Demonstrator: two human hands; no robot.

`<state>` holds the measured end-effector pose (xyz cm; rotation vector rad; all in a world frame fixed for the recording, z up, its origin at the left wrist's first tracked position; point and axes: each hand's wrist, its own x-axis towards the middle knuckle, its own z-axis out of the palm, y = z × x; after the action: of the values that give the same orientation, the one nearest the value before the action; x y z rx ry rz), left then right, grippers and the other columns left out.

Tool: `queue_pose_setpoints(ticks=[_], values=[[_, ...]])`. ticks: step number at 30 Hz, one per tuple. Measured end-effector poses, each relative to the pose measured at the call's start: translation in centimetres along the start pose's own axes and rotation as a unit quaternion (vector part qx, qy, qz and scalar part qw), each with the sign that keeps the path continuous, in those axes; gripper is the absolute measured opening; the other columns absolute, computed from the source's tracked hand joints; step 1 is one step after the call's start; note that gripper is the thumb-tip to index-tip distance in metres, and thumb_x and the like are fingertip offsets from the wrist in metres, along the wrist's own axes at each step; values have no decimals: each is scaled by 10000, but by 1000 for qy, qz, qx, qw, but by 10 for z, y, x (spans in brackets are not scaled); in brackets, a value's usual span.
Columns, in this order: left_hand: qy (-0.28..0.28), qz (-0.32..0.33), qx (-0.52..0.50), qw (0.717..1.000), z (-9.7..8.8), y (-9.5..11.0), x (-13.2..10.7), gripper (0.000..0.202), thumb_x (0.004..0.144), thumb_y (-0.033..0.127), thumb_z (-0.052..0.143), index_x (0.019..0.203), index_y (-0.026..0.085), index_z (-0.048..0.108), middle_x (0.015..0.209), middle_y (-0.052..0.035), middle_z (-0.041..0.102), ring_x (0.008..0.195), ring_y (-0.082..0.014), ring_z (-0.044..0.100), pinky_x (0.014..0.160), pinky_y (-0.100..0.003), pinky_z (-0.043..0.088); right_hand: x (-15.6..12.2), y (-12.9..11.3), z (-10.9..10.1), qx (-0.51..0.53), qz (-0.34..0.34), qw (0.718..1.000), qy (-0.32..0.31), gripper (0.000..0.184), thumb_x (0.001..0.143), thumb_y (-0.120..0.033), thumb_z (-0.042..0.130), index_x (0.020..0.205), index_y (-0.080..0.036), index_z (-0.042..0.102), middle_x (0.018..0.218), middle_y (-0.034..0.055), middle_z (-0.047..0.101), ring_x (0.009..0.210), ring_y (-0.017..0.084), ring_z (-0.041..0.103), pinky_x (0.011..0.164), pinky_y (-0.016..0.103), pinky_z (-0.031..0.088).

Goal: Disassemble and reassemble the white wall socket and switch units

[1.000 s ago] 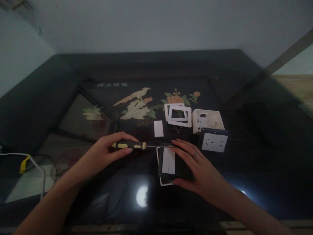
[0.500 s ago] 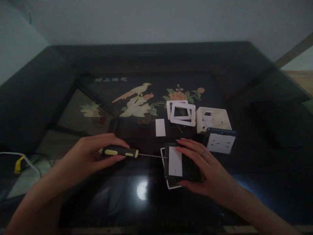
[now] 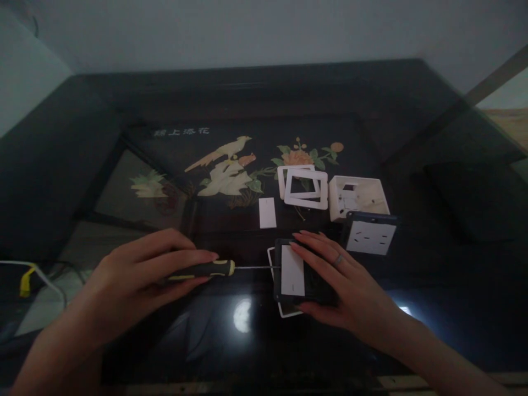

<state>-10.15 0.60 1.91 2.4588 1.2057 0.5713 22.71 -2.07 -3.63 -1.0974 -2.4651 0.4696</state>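
My left hand [image 3: 144,272] is closed round a black and yellow screwdriver [image 3: 206,269]. Its thin shaft points right, and the tip touches the left edge of a dark switch module [image 3: 291,272] with a white rocker. That module lies on a white plate on the glossy black table [image 3: 247,352]. My right hand [image 3: 338,278] rests on the module, fingers laid flat over its right half and thumb against its near edge, pressing it down.
Behind the hands lie a small white rocker [image 3: 267,213], two stacked white frames [image 3: 304,188], a white mounting box [image 3: 358,197] and a socket face [image 3: 369,236]. A white cable with a yellow tag [image 3: 25,281] sits at the far left. Inlaid bird and flower art decorates the tabletop.
The screwdriver has dropped from the module's far edge to its left side, and my left hand has pulled back to the left. My right hand stays on the module.
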Motion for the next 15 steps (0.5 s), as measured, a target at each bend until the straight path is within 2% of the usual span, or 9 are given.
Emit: queue_pose_setpoints(ticks=[3,5,10,12,15], values=[[23,26,18,999,1,1,-3,284,928,370,552,1174,467,657,888,27,690,726,-172,644,651,-275,543,0,0,0,9,7,1000,-1,762,838,-327,643,1499,-162,302,1479,174,461,1384,306,414,1098,536,404],[22,22,22,999,1,0,-2,273,907,361,589,1155,443,671,904,27,694,746,-173,650,662,-270,545,-1,1,1,12,7,1000,-3,784,840,-330,645,1513,-174,275,1486,165,456,1391,300,407,1106,533,394],[-76,-43,-20,996,6,-10,7,185,876,361,635,1031,297,713,950,-3,723,831,-191,674,733,-285,552,-2,1,3,23,17,1000,-1,732,851,-323,640,1486,-167,312,1491,174,441,1413,289,375,1117,527,379],[-108,-64,-24,992,9,-15,9,173,884,359,621,1010,285,714,946,-7,729,858,-201,669,770,-305,544,-3,1,3,37,23,999,1,722,858,-313,634,1487,-185,304,1495,166,434,1418,283,367,1118,531,376],[-125,-62,-19,990,15,-21,11,197,914,382,581,1023,287,715,977,-20,709,898,-204,650,820,-313,526,-3,0,3,56,31,998,0,742,855,-309,642,1496,-215,282,1503,150,426,1423,275,360,1123,535,369]])
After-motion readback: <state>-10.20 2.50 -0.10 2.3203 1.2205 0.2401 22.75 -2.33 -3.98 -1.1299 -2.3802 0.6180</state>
